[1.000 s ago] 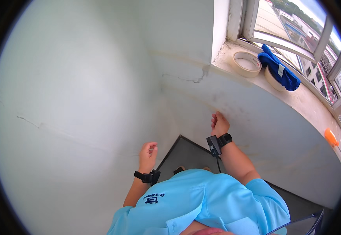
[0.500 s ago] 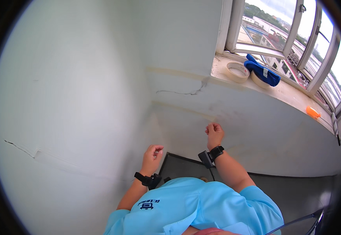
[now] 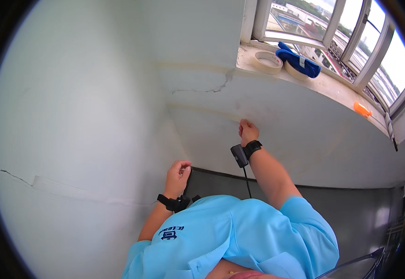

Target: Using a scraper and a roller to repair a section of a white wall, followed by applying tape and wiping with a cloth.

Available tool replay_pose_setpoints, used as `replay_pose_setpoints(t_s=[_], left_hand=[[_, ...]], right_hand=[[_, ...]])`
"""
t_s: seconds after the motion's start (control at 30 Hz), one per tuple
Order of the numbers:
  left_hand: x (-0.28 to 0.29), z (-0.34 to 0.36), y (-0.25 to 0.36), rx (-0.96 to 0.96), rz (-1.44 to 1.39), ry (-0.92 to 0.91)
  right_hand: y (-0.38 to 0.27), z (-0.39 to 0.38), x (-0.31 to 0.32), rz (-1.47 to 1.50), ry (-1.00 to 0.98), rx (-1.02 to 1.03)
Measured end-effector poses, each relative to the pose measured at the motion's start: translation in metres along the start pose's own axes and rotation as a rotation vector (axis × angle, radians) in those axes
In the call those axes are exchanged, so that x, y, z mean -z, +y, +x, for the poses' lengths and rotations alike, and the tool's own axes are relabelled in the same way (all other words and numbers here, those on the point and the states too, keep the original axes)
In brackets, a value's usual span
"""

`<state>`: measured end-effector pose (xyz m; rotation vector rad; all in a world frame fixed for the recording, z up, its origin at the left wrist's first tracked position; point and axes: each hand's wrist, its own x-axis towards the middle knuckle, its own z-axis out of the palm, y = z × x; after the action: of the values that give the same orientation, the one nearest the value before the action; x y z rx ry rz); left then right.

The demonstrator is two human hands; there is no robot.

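Observation:
A pale tan strip of masking tape (image 3: 202,110) runs along the pale wall below a dark, branching crack (image 3: 207,89). At the right end of this strip, my right hand (image 3: 248,132) is closed, thumb and fingers pinched together on the tape. Lower and to the left, by the wall corner, my left hand (image 3: 178,176) is raised with bent fingers and the thumb apart from them. Nothing shows in it. A second tape strip (image 3: 193,68) lies above the crack. Each wrist wears a black strap with a small box.
On the window sill sit a roll of masking tape (image 3: 268,63), a blue cloth (image 3: 300,60) over another roll, and an orange-handled tool (image 3: 362,109). Open window frames (image 3: 300,38) stand above the sill. Another crack (image 3: 14,176) marks the left wall. The floor (image 3: 351,209) is dark grey.
The whole view has shifted, so the sill and wall appear higher and further left. My right hand has risen against the end of the lower tape strip. My left fingers have straightened a little.

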<state>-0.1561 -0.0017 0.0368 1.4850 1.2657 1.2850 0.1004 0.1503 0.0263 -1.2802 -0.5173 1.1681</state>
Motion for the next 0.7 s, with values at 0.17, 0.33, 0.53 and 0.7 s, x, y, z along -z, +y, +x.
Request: replay_pose_setpoints(t_s=[0.17, 0.33, 0.53, 0.7], left_hand=[[-0.001, -0.005, 0.003, 0.016, 0.053, 0.013], [0.001, -0.002, 0.01, -0.01, 0.054, 0.12], [0.006, 0.023, 0.02, -0.393, 0.186, 0.525], [-0.008, 0.033, 0.054, -0.447, 0.203, 0.33]], right_hand=[[0.014, -0.017, 0.0, -0.334, 0.011, 0.495], [-0.015, -0.101, -0.011, -0.674, -0.572, 1.277], [-0.058, -0.149, -0.001, -0.573, -0.792, 1.332], [-0.084, -0.144, 0.025, -0.807, -0.587, 1.091]])
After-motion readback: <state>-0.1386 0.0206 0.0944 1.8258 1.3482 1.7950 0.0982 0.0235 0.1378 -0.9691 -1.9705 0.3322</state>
